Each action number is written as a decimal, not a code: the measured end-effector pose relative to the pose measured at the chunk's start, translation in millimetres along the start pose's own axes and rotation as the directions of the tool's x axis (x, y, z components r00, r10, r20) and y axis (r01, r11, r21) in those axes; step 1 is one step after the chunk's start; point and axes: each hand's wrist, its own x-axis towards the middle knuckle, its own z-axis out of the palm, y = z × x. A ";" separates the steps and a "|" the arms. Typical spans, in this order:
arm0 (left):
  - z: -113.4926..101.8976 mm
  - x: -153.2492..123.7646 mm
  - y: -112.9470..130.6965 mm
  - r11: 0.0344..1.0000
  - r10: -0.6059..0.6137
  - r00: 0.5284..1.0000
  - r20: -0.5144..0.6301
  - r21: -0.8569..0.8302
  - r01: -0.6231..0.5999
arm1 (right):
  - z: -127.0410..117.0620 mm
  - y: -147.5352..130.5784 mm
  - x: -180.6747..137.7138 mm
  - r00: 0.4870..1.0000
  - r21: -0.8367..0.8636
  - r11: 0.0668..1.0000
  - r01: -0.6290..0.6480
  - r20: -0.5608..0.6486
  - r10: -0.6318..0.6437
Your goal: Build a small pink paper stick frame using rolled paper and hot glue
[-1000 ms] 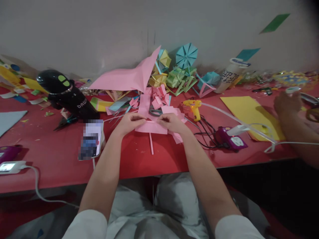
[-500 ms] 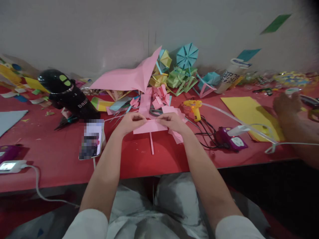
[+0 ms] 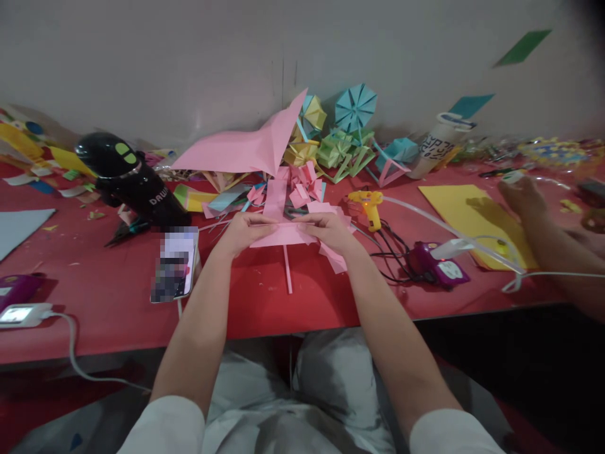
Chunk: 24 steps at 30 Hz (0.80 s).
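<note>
A strip of pink paper (image 3: pixel 284 235) is held level between my hands, just above the red table. My left hand (image 3: pixel 246 233) pinches its left end, fingers on top. At the right end my right hand (image 3: pixel 329 231) grips it the same way. Below the strip a thin pink paper stick (image 3: pixel 288 271) points toward me on the table. Behind my fingers lie another pink strip (image 3: pixel 275 200) and a heap of folded pink pieces (image 3: pixel 305 183). More pink sheets (image 3: pixel 334 257) rest beside my right hand, partly hidden by it.
A yellow glue gun (image 3: pixel 369 207) and a purple power socket (image 3: pixel 439 263) with cables lie to the right. On the left are a phone (image 3: pixel 174 265) and a black bottle (image 3: pixel 137 180). Another person's hand (image 3: pixel 527 198) is over yellow paper (image 3: pixel 456 205). Paper umbrellas (image 3: pixel 355 107) stand behind.
The pink strip has tilted or rolled slightly in my fingers, its lower edge now higher. The other person's hand has moved left over the yellow paper, holding something white.
</note>
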 end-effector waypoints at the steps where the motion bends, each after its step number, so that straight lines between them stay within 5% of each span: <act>1: 0.5 0.1 0.5 1.000 -0.004 1.000 -0.005 -0.005 0.004 | 0.6 -0.3 0.0 1.000 -0.002 1.000 0.007 -0.005 -0.007; 7: 1.1 0.3 1.5 0.999 -0.028 0.999 -0.018 -0.033 0.027 | 3.5 -0.1 0.2 0.999 -0.002 1.000 -0.015 -0.040 0.015; 24: 0.2 -3.8 5.1 0.982 -0.175 0.945 0.275 0.123 0.146 | 5.8 -9.7 -2.0 0.993 -0.167 0.985 -0.039 0.107 0.057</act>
